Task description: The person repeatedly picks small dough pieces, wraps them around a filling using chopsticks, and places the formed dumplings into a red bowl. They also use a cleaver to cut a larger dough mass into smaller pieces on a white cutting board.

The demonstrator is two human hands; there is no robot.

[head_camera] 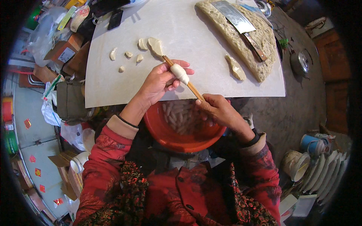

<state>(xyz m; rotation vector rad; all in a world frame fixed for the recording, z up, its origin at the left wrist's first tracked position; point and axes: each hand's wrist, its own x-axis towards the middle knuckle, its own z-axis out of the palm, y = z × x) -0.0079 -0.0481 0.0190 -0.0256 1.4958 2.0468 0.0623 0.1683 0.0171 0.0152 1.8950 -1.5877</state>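
Observation:
A pale strip of dough (180,74) is wound around a pair of wooden chopsticks (194,91). My left hand (158,80) supports the sticks near their upper end, beside the wound dough, with some fingers spread. My right hand (216,108) grips their lower end. Beneath my hands stands a red plastic basin (167,139) holding many pale elongated pieces (179,114), apparently in liquid. Beyond my left hand, a larger dough piece (155,46) and several small scraps lie on the white board (104,87). Another piece of dough (235,68) rests at the right.
A cleaver (236,17) lies on a large porous slab (223,31) at the board's back right. A black phone (115,19) is at the back left. Boxes and bags crowd the left side. A lidded metal pot (300,62) and buckets (295,165) stand on the floor at right.

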